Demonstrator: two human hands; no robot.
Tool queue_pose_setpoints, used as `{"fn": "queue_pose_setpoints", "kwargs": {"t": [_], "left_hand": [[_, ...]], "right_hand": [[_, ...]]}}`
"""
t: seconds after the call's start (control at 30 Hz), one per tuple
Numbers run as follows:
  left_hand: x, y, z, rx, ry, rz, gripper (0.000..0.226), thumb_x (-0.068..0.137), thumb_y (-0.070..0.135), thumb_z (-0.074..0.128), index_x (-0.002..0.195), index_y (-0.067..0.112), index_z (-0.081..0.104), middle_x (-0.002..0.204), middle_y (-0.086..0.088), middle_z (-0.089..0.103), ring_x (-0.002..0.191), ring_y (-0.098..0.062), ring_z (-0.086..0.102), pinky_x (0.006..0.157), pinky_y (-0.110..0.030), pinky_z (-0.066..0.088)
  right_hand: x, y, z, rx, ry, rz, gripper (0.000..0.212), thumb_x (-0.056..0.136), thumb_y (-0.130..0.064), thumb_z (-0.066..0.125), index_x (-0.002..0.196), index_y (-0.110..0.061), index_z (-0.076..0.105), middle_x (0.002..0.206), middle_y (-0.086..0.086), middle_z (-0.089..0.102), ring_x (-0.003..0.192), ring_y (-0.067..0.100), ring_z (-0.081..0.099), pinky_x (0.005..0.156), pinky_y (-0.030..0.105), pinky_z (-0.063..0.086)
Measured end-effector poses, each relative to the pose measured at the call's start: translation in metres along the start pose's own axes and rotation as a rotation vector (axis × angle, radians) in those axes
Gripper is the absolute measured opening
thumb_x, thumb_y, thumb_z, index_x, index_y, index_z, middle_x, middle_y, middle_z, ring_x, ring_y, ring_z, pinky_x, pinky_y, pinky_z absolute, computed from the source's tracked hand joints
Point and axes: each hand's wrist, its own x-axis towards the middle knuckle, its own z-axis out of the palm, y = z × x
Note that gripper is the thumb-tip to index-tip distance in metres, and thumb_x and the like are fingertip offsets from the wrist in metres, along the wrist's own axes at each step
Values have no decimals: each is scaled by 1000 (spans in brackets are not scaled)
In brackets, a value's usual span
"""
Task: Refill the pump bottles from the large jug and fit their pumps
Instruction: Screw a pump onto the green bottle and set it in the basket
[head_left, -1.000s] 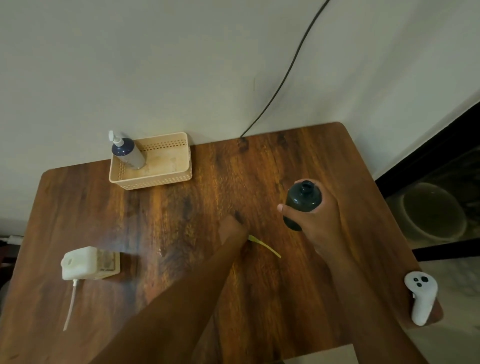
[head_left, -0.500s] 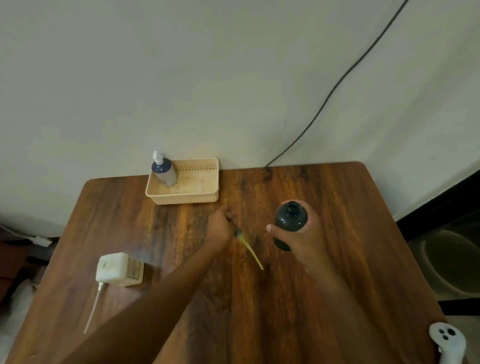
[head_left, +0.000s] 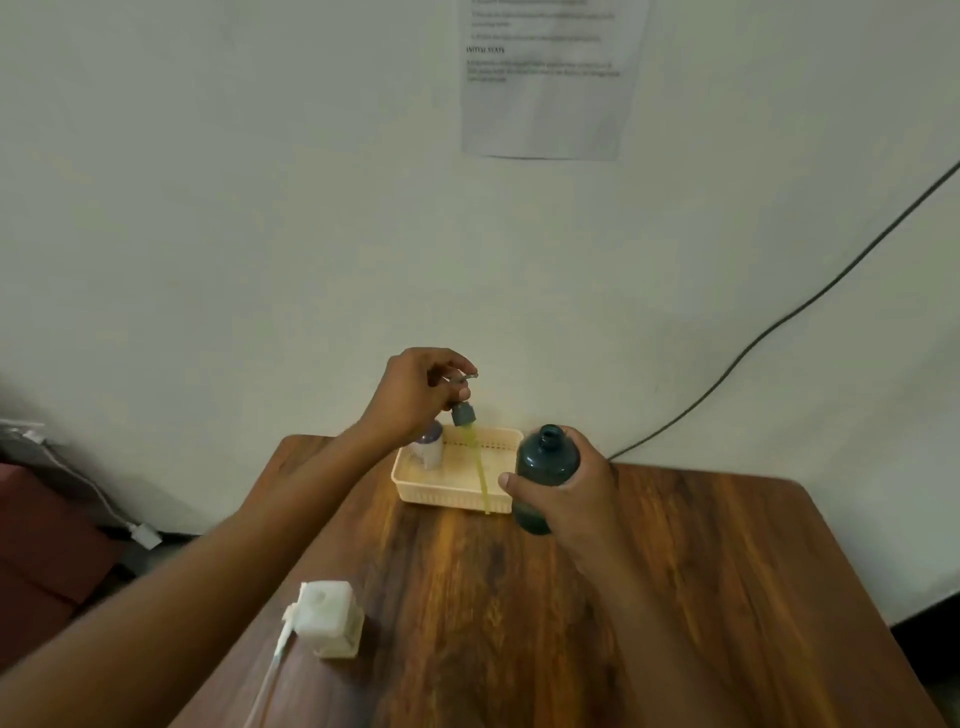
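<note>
A wooden table (head_left: 675, 597) carries a cream basket (head_left: 452, 493) at its far edge and a white jug (head_left: 332, 618) near the left edge.

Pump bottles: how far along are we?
Looks done: a pump-topped bottle stands in the basket. In hand: the right hand grips the dark bottle, neck open, fill level not visible; the left hand holds its pump raised, tube hanging beside the neck. Left: insert and fit that pump. The white jug sits unheld on the table.
</note>
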Motion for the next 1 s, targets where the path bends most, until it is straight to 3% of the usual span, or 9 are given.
{"fn": "queue_pose_setpoints", "kwargs": {"t": [0.13, 0.4, 0.5, 0.67, 0.77, 1.0], "left_hand": [[13, 47, -65, 25, 39, 146, 19, 92, 5, 73, 108, 13, 79, 95, -2, 77, 72, 1, 72, 68, -10, 56], [27, 140, -151, 1, 137, 347, 23, 89, -2, 74, 109, 9, 78, 99, -10, 74, 79, -23, 78, 72, -31, 66], [27, 159, -158, 12, 154, 403, 24, 89, -3, 74, 107, 12, 79, 97, -9, 74, 77, -22, 78, 70, -30, 66], [26, 172, -155, 20, 154, 436, 24, 88, -3, 74, 108, 10, 79, 96, -8, 73, 75, -22, 78, 70, -32, 66], [26, 173, -152, 15, 147, 439, 25, 88, -3, 74, 109, 10, 79, 95, -5, 72, 76, -22, 77, 71, -32, 66], [21, 172, -140, 2, 139, 432, 25, 89, -2, 74, 107, 14, 78, 95, -1, 72, 77, -20, 78, 71, -28, 66]], "right_hand": [[10, -33, 17, -11, 13, -53, 66, 53, -44, 95, 101, -56, 52, 96, -35, 58, 93, -2, 59, 67, 9, 46], [17, -74, 43, -66, 1, -133, 57, 57, -39, 93, 102, -36, 58, 93, -22, 63, 87, -7, 60, 57, 2, 44], [16, -80, 51, -62, -8, -141, 59, 59, -41, 92, 107, -35, 58, 95, -22, 62, 88, 1, 61, 62, 5, 43], [16, -85, 54, -23, -12, -146, 52, 59, -38, 91, 101, -34, 61, 92, -19, 65, 88, -5, 61, 60, 3, 45], [17, -88, 50, -29, -6, -139, 55, 59, -39, 91, 106, -32, 62, 94, -18, 66, 87, 1, 63, 60, 5, 44], [21, -93, 41, -70, 13, -131, 60, 64, -37, 90, 114, -32, 56, 100, -24, 59, 92, 4, 60, 71, 10, 44]]}}
